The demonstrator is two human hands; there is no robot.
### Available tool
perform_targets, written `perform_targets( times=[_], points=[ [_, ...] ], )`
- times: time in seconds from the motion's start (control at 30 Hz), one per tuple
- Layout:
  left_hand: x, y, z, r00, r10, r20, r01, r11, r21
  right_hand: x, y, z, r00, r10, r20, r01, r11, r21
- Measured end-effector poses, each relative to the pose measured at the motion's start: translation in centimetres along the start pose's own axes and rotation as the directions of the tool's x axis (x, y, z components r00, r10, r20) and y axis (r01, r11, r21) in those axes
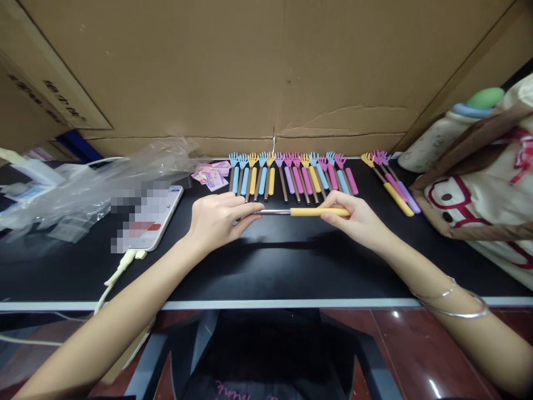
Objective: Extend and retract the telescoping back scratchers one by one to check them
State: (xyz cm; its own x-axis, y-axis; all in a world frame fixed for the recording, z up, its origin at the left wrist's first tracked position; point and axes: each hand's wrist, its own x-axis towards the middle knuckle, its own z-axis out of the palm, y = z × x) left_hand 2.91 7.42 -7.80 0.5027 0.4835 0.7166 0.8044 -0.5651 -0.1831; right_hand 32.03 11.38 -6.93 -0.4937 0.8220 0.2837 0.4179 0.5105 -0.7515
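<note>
Level above the black table, a back scratcher (306, 211) with a yellow handle and a thin metal rod is stretched between my hands. My left hand (220, 218) pinches the rod's bare end; its claw head does not show. Thumb and fingers of my right hand (353, 218) are closed on the yellow handle. Just behind lies a row of claw-headed metal rods (286, 186) in blue, yellow, pink and purple, with coloured handles (351, 181) among them. To the right are three back scratchers (397, 199) with yellow, pink and purple handles.
A phone (156, 219) with a charging cable (119, 272) lies left, near clear plastic bags (104, 183). Small printed cards (212, 174) sit beside the row. A bag (462, 205) and a bottle (441, 133) stand right. Cardboard (250, 72) walls the back.
</note>
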Motion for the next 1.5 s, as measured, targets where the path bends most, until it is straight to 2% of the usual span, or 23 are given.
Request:
perform_targets(
  times=[0.23, 0.37, 0.77, 0.97, 1.23, 1.4, 1.5],
  points=[
    [0.0, 0.1, 0.0, 1.000, 0.014, 0.005, -0.014, 1.000, 0.011, 0.1, 0.0, -0.1, 0.991, 0.090, 0.096, -0.095, 0.994, 0.048],
    [-0.1, 0.1, 0.0, 1.000, -0.004, 0.030, 0.004, 1.000, -0.001, 0.1, 0.2, -0.1, 0.989, 0.102, 0.111, -0.108, 0.993, 0.050],
    [0.5, 0.6, 0.3, 0.979, -0.157, 0.132, 0.158, 0.987, 0.004, 0.1, 0.2, 0.3, 0.998, 0.040, -0.046, -0.041, 0.999, -0.035],
    [0.7, 0.8, 0.2, 0.979, -0.134, 0.151, 0.126, 0.990, 0.056, 0.0, -0.1, 0.4, 0.998, 0.004, -0.063, -0.011, 0.994, -0.110],
    [0.4, 1.0, 1.1, 0.984, -0.055, 0.167, 0.045, 0.997, 0.068, -0.3, -0.6, 0.5, 0.999, -0.008, -0.049, 0.000, 0.986, -0.164],
    [0.4, 1.0, 1.0, 0.987, -0.055, 0.151, 0.047, 0.997, 0.055, -0.3, -0.4, 0.4, 0.998, -0.034, -0.058, 0.020, 0.972, -0.234],
    [0.4, 1.1, 0.9, 0.987, -0.067, 0.146, 0.062, 0.997, 0.037, -0.3, -0.2, 0.3, 0.995, -0.015, -0.098, -0.015, 0.953, -0.302]
  ],
)
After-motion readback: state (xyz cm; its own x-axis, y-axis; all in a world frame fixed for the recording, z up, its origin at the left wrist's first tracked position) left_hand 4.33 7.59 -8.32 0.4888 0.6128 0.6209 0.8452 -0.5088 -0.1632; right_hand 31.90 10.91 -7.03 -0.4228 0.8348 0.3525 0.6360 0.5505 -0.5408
